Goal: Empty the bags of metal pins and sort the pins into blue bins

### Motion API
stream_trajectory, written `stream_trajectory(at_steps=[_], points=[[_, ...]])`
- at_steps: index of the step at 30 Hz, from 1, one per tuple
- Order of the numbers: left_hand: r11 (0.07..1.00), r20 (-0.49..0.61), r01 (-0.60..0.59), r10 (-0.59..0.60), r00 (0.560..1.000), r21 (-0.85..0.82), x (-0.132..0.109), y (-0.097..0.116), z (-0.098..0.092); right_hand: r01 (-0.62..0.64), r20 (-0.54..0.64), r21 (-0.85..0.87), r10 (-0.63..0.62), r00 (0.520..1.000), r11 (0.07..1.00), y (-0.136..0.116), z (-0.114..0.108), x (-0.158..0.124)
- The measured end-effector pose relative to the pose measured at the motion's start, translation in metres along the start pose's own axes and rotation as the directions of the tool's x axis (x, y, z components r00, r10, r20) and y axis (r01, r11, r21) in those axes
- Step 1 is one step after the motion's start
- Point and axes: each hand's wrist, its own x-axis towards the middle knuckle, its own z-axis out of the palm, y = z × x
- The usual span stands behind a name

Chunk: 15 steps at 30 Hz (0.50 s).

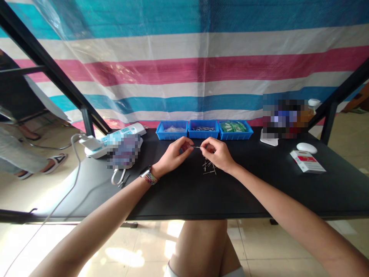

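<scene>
My left hand [177, 153] and my right hand [217, 153] meet above the black table, each closed in a pinch. Between their fingertips runs a thin metal pin [196, 147], held level, one end in each hand; its exact kind is too small to make out. Just below my right hand, several similar thin pins [210, 172] lie scattered on the tabletop, partly covered by that hand. Beyond my hands stand three blue bins: the left bin [172, 136] holds clear plastic pieces, the middle bin [203, 134] dark metal pins, the right bin [236, 135] green and whitish small items.
On the left of the table [178, 196] lie a power strip [135, 130] with a cable, a blurred-out object [125, 152] and small tweezers-like tools [123, 181]. At right are a red-white box [308, 161], a white mouse [306, 148] and a bottle. A person stands far left.
</scene>
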Motion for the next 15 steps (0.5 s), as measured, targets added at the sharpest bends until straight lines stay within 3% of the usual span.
stream_trajectory(at_steps=[6, 15], points=[[0.996, -0.026, -0.065, 0.066, 0.997, 0.062, -0.0002, 0.0004, -0.0002, -0.135, 0.032, 0.111, 0.133, 0.991, 0.985, 0.0020, 0.0011, -0.0007], [0.998, -0.003, -0.018, 0.018, 1.000, 0.059, 0.0018, 0.0025, 0.0002, -0.055, -0.023, 0.094, 0.058, 0.998, 0.994, -0.0050, 0.0005, -0.0007]])
